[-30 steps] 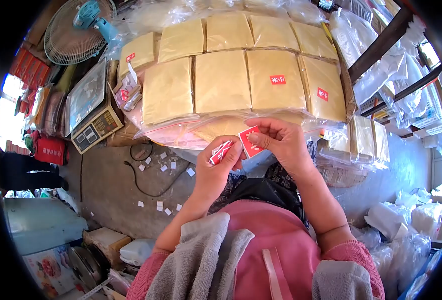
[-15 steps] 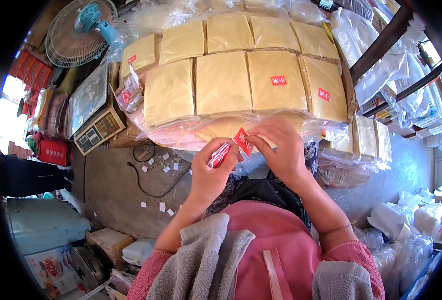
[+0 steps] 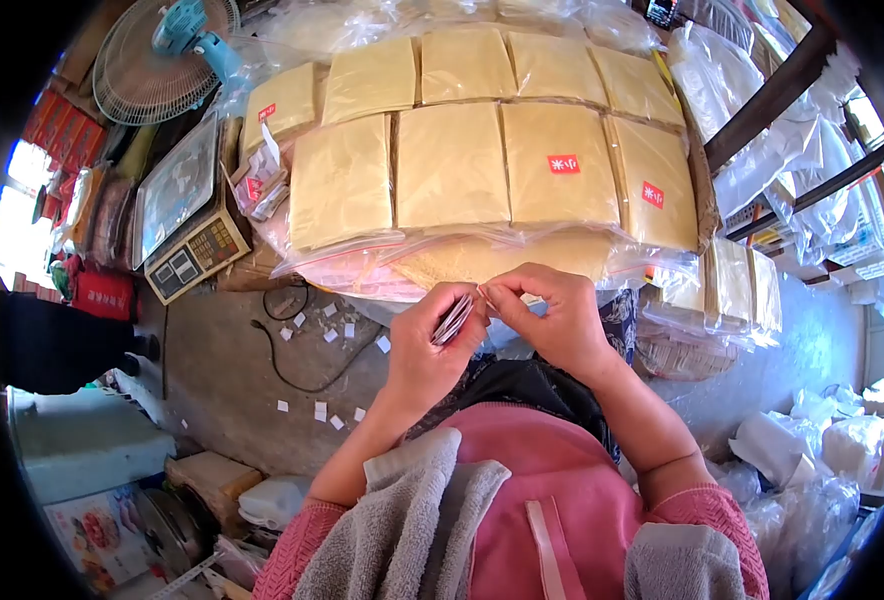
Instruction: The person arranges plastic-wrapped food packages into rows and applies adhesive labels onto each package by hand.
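Note:
My left hand [image 3: 432, 340] is closed around a small stack of stickers [image 3: 452, 320], its edges facing up. The thumb and forefinger of my right hand [image 3: 547, 310] are pinched together and meet my left fingertips. Between them only a thin edge of a sticker [image 3: 483, 296] shows; the rest is hidden by the fingers. Just beyond my hands lie rows of flat yellow packs [image 3: 450, 165] in clear plastic bags. Red stickers with white characters are on a few packs, among them one sticker [image 3: 564, 164] in the front row and another sticker [image 3: 652, 194] to its right.
A digital scale [image 3: 197, 262] stands left of the packs, with a blue fan [image 3: 167, 60] behind it. Crumpled paper scraps [image 3: 262, 180] sit by the front-left pack. Small white squares [image 3: 320, 410] and a black cable [image 3: 307, 385] lie on the floor. Someone's dark-clothed leg [image 3: 72, 340] is at left.
The red sticker between my hands has turned and now barely shows. My right fingers have drawn in to my left fingertips, and the stack in my left hand has tilted edge-up.

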Action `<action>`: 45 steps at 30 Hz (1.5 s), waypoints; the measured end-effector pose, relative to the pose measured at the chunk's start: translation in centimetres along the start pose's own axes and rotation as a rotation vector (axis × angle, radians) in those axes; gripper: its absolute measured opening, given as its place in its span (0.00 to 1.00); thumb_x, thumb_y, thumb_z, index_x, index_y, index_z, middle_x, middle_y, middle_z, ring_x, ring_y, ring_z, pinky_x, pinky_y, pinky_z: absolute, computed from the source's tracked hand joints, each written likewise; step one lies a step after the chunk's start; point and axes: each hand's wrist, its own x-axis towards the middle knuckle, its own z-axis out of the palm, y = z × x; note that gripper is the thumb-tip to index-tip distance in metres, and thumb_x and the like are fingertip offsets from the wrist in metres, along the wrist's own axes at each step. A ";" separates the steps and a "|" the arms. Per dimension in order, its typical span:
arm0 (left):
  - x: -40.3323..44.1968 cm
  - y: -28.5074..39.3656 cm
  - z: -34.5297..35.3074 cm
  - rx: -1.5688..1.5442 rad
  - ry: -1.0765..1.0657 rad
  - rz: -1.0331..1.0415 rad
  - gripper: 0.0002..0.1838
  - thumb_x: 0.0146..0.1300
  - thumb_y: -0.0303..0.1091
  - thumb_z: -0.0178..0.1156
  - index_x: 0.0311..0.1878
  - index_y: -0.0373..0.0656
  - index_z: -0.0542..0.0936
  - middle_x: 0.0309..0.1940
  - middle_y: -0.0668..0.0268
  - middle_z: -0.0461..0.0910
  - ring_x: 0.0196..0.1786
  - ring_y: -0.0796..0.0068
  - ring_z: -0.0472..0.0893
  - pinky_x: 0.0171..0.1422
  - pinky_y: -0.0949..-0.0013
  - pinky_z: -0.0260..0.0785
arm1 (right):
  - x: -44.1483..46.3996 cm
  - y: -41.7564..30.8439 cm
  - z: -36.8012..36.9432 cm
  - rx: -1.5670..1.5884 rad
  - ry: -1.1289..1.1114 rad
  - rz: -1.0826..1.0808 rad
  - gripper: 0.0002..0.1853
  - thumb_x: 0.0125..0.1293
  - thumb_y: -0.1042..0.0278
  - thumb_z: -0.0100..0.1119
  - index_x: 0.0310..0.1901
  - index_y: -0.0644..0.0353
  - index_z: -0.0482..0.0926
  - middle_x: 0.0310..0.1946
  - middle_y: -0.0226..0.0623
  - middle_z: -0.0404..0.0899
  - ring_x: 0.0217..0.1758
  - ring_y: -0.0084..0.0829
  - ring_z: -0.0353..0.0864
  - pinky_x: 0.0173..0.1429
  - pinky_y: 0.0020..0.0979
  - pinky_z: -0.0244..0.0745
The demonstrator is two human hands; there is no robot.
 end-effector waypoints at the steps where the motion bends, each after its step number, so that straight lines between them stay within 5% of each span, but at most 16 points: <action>1: 0.0 -0.1 -0.1 -0.011 0.011 -0.017 0.04 0.58 0.26 0.58 0.37 0.37 0.75 0.24 0.67 0.78 0.27 0.86 0.75 0.31 0.80 0.67 | 0.2 0.3 0.1 0.014 -0.012 0.039 0.05 0.58 0.76 0.57 0.34 0.67 0.79 0.26 0.34 0.79 0.31 0.21 0.77 0.36 0.23 0.72; 8: -1.1 -1.8 -2.4 -0.248 0.290 -0.171 0.05 0.60 0.26 0.57 0.38 0.36 0.76 0.25 0.66 0.79 0.26 0.84 0.74 0.31 0.80 0.66 | 3.6 3.5 2.4 0.480 -0.032 0.337 0.08 0.61 0.72 0.55 0.31 0.69 0.78 0.26 0.31 0.79 0.29 0.18 0.76 0.35 0.20 0.72; 13: -3.9 -4.7 -7.8 -0.177 0.415 -0.339 0.07 0.62 0.29 0.55 0.40 0.35 0.76 0.26 0.65 0.79 0.23 0.84 0.72 0.28 0.80 0.65 | 12.0 5.3 1.5 -0.155 0.084 0.099 0.05 0.59 0.72 0.56 0.31 0.64 0.78 0.23 0.31 0.78 0.28 0.22 0.76 0.34 0.25 0.71; 16: -6.7 -8.0 -10.8 0.049 0.290 -0.611 0.10 0.63 0.32 0.55 0.43 0.36 0.77 0.27 0.63 0.79 0.23 0.84 0.72 0.28 0.81 0.64 | 16.6 6.5 0.7 -0.762 0.281 -0.566 0.01 0.53 0.75 0.57 0.27 0.61 0.76 0.23 0.35 0.76 0.30 0.31 0.76 0.38 0.31 0.70; 20: -7.1 -7.3 -10.8 -0.236 0.301 -0.617 0.15 0.64 0.35 0.54 0.50 0.36 0.75 0.33 0.59 0.80 0.28 0.79 0.76 0.33 0.78 0.69 | 15.6 10.3 3.0 -1.186 -0.044 -0.700 0.02 0.51 0.73 0.58 0.28 0.59 0.76 0.29 0.36 0.76 0.36 0.37 0.75 0.45 0.36 0.69; 22: -5.5 -6.6 -8.8 -0.575 0.366 -0.519 0.18 0.64 0.37 0.53 0.52 0.35 0.72 0.37 0.56 0.80 0.32 0.74 0.78 0.37 0.74 0.71 | 13.8 9.4 3.8 -0.962 0.064 -0.704 0.04 0.50 0.71 0.56 0.29 0.57 0.76 0.28 0.33 0.75 0.37 0.35 0.75 0.45 0.36 0.68; 23: -4.9 -6.7 -8.4 -0.694 0.293 -0.470 0.22 0.65 0.38 0.51 0.57 0.35 0.67 0.45 0.54 0.77 0.42 0.67 0.79 0.47 0.67 0.72 | 12.6 8.3 4.2 -0.842 0.107 -0.696 0.04 0.49 0.71 0.55 0.29 0.56 0.76 0.27 0.32 0.75 0.38 0.34 0.75 0.45 0.37 0.67; 26: -1.9 -4.6 -6.0 -1.012 0.264 -0.380 0.23 0.67 0.41 0.47 0.60 0.36 0.63 0.57 0.55 0.68 0.58 0.62 0.70 0.62 0.60 0.62 | 7.9 2.8 4.5 -0.363 -0.090 -0.226 0.08 0.51 0.72 0.64 0.35 0.60 0.79 0.31 0.35 0.80 0.35 0.29 0.79 0.42 0.28 0.71; 27: -1.2 -4.4 -5.4 -1.030 0.226 -0.345 0.23 0.67 0.41 0.47 0.60 0.37 0.63 0.57 0.55 0.68 0.59 0.63 0.69 0.62 0.60 0.61 | 6.5 2.0 4.6 -0.216 -0.183 -0.062 0.09 0.51 0.72 0.65 0.35 0.61 0.80 0.30 0.34 0.80 0.34 0.27 0.79 0.41 0.26 0.71; 29: -0.1 -4.1 -4.2 -1.069 0.136 -0.268 0.23 0.67 0.43 0.46 0.60 0.37 0.63 0.58 0.56 0.67 0.60 0.63 0.68 0.63 0.60 0.61 | 4.1 1.1 5.3 -0.055 -0.244 -0.072 0.10 0.51 0.72 0.66 0.36 0.63 0.79 0.28 0.33 0.79 0.32 0.22 0.78 0.38 0.23 0.71; 34: 0.3 -3.2 -2.1 -1.092 0.045 -0.244 0.23 0.68 0.44 0.45 0.59 0.37 0.65 0.59 0.55 0.67 0.59 0.65 0.69 0.62 0.63 0.61 | 2.6 1.0 5.7 0.243 -0.093 0.204 0.08 0.51 0.74 0.68 0.28 0.65 0.76 0.22 0.28 0.76 0.26 0.14 0.71 0.32 0.20 0.70; 37: 0.0 -2.7 -2.0 -1.266 -0.012 -0.218 0.25 0.68 0.47 0.43 0.59 0.36 0.64 0.59 0.55 0.66 0.60 0.65 0.69 0.63 0.64 0.61 | 2.2 1.5 5.6 0.315 -0.105 0.243 0.08 0.52 0.73 0.67 0.28 0.65 0.76 0.23 0.28 0.76 0.26 0.14 0.71 0.32 0.19 0.69; 45: -0.5 -3.0 -1.7 -1.155 0.053 -0.270 0.26 0.68 0.47 0.43 0.61 0.36 0.61 0.60 0.53 0.65 0.62 0.65 0.67 0.65 0.64 0.59 | 1.5 2.3 5.6 0.422 -0.054 0.244 0.06 0.56 0.74 0.63 0.31 0.66 0.77 0.24 0.28 0.78 0.28 0.15 0.73 0.33 0.19 0.70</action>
